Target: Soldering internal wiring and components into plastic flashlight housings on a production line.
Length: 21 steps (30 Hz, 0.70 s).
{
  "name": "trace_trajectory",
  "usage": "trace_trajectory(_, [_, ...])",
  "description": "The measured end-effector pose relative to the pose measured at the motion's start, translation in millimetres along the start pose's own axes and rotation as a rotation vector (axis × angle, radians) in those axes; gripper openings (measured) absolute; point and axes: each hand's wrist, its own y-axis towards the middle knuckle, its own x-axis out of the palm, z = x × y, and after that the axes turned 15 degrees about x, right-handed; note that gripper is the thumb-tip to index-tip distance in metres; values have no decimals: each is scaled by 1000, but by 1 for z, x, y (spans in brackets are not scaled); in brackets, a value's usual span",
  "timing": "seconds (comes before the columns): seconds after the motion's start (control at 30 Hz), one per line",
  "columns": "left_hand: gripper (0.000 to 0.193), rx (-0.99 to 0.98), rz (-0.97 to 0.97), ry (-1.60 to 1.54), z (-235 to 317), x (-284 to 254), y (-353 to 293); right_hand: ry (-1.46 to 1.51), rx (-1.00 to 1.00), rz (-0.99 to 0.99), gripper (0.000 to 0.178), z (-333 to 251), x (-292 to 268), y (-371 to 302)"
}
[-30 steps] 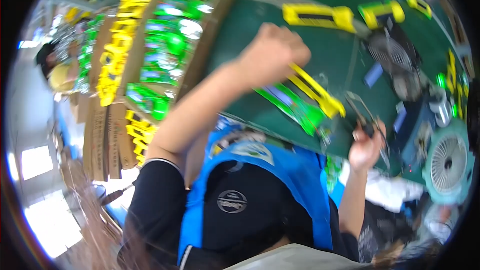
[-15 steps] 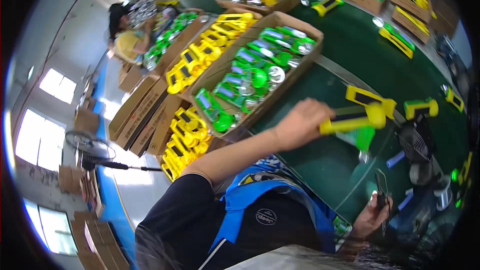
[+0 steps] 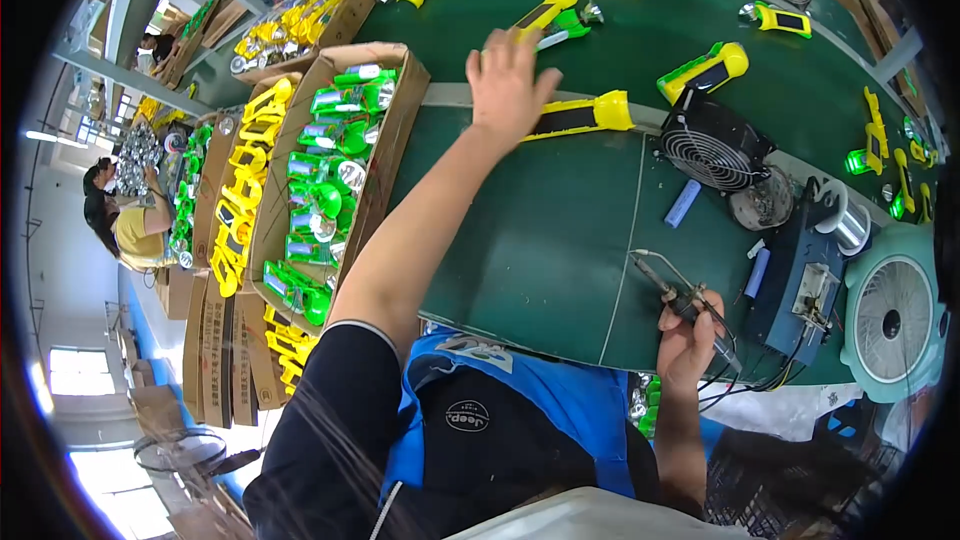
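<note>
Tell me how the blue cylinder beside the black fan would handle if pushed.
The blue cylinder would likely roll when pushed broadside, being round and lying on its side. Its straight form suggests stiffness. Its smooth-looking surface may be slippery.

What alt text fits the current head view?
A person's open left hand extends over a green worktable, beside a yellow casing; the right hand holds a corded soldering tool. Cardboard boxes of green parts and yellow parts stand at left, a pale-green fan at right.
</note>
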Motion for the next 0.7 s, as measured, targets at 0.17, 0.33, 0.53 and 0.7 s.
trace_trajectory(0.17, [56,155,-236,-76,41,-41,-73,5,3,-14,34,2,5,5])
trace_trajectory(0.33, [57,240,-291,-278,66,-92,-118,-218,-123,-48,37,12,15,3])
trace_trajectory(0.53, [21,104,-34,53,-4,-241,-149,-564,-228,-180,41,14,78,15])
trace_trajectory(0.7, [20,-276,-630,166,-111,-358,-255,-662,-148,-290,40,32,85,36])
